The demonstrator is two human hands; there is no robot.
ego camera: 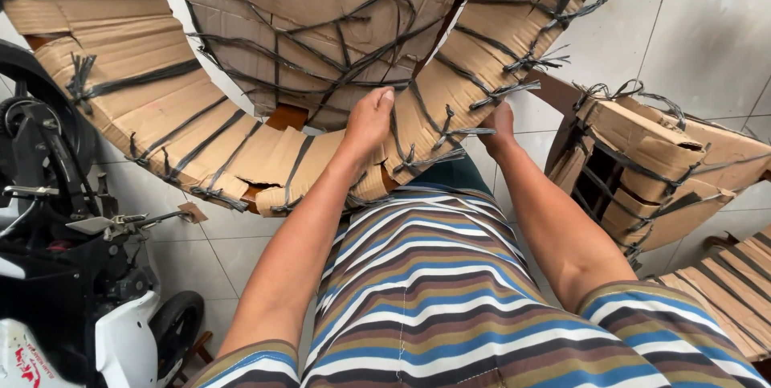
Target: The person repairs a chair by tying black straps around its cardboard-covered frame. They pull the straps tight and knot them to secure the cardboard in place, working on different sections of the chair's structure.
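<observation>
Here, going left to right: one white scooter stands on the tiled floor; one large cardboard-wrapped ring, bound with black straps, curves straight ahead of both hands, its arc running left to right. The left hand grips its lower edge; the right hand presses there too, fingers hidden. One smaller wrapped bundle lies right.

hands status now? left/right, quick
Left hand: closed on the rim of the cardboard-wrapped round piece, thumb on top.
Right hand: on the same rim, farther right; fingers hidden behind the cardboard, so the grip cannot be told.
</observation>
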